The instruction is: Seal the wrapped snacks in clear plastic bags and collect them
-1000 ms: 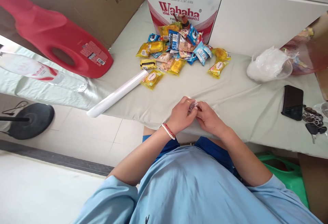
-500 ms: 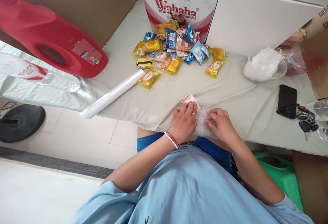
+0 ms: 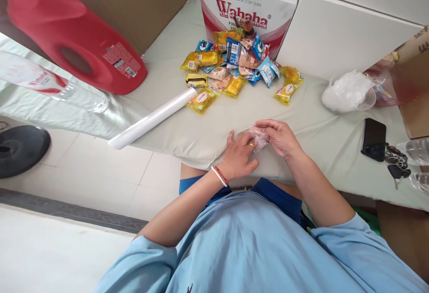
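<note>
Pink-and-clear snack packet (image 3: 258, 137) is sitting near the table's (image 3: 187, 127) front edge, pinched between both hands. The right hand (image 3: 279, 137) is closing its fingertips on the packet from above, while the left hand (image 3: 239, 156) is pressing against its near side, fingers curled. A pile of wrapped snacks (image 3: 237, 67) is lying toward the back edge.

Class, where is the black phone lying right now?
The phone lies on the table's right side in the head view, just left of the keys, below the white bag.
</note>
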Available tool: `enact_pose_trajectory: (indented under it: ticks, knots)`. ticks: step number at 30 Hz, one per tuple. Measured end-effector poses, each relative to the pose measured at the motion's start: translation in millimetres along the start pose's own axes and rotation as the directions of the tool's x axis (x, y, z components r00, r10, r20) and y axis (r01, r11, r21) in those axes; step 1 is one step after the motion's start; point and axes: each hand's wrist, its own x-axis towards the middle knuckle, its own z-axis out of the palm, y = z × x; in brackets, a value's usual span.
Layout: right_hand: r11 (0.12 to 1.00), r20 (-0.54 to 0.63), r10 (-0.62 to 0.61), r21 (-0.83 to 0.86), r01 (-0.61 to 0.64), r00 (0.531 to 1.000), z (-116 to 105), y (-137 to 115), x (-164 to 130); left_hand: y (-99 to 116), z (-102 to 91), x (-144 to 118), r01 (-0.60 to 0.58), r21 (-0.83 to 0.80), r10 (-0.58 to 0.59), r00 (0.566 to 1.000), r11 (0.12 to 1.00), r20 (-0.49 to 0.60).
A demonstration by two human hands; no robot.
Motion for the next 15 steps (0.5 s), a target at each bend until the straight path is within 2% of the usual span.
enact_pose_trajectory:
  ticks: [2, 5, 7, 8, 9, 12, 15]
  knots:
    - [1.0, 0.025, -0.007, -0.023, 0.008, 1.0, -0.1, 5.3, 2.5, -0.9, 7.0, 2.9, 0.11, -0.192, -0.132, 0.986, 0.975, -0.105]
    - [0.998, 0.075, -0.015, -0.06, 0.019, 0.997, -3.8, 11.6, 0.6, -1.0, 17.8, 13.6, 0.268, -0.386, -0.373, 0.899, 0.883, -0.229]
    - [0.995, 0.09, -0.031, -0.096, 0.039, 0.995, -6.3, 16.2, -1.1, -1.7, 22.6, 22.1, 0.353, -0.393, -0.483, 0.822, 0.849, -0.303]
    - [0.992, 0.092, -0.042, -0.114, 0.052, 0.995, -7.3, 18.6, -1.6, -2.2, 23.8, 25.8, 0.387, -0.369, -0.509, 0.793, 0.845, -0.334]
    - [0.99, 0.092, -0.052, -0.127, 0.064, 0.994, -8.0, 20.9, -2.0, -2.8, 24.2, 28.9, 0.411, -0.331, -0.515, 0.783, 0.849, -0.35]
    - [0.99, 0.097, -0.077, -0.113, 0.088, 0.992, -9.1, 25.4, -3.9, -3.2, 22.0, 33.9, 0.431, -0.219, -0.48, 0.829, 0.875, -0.286]
    - [0.993, 0.068, -0.111, -0.028, 0.113, 0.992, -11.4, 23.2, -9.7, -0.1, 18.8, 34.5, 0.426, -0.217, -0.465, 0.865, 0.879, -0.187]
